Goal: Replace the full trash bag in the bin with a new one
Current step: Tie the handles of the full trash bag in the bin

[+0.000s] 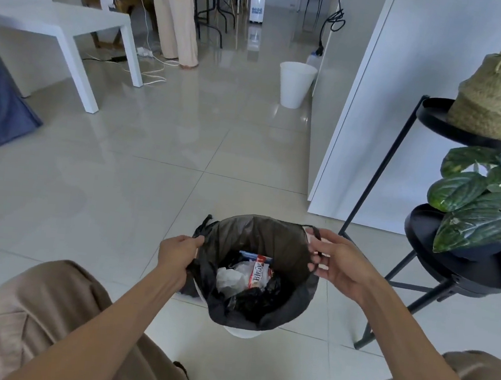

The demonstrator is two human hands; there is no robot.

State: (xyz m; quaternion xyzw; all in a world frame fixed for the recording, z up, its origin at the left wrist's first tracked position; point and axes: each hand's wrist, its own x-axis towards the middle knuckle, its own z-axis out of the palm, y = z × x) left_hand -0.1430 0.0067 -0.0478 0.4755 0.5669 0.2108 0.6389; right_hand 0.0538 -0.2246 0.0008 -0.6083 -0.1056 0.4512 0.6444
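A black trash bag (269, 238) stands open on the floor between my knees, lining a white bin (239, 332) that shows only at its lower rim. Inside lie crumpled white plastic, a red and white wrapper (259, 272) and dark scraps. My left hand (179, 252) is closed on the bag's left edge beside its drawstring loop. My right hand (339, 262) pinches the right edge, fingers curled around the black drawstring. The bag's mouth is stretched wide between both hands.
A black metal plant stand (457, 270) with leafy plants and a woven basket (499, 101) stands close on the right. A second white bin (296, 84) sits farther off by a white cabinet (390, 111). A white table (74, 29), cables and a standing person (174, 17) are at the back left.
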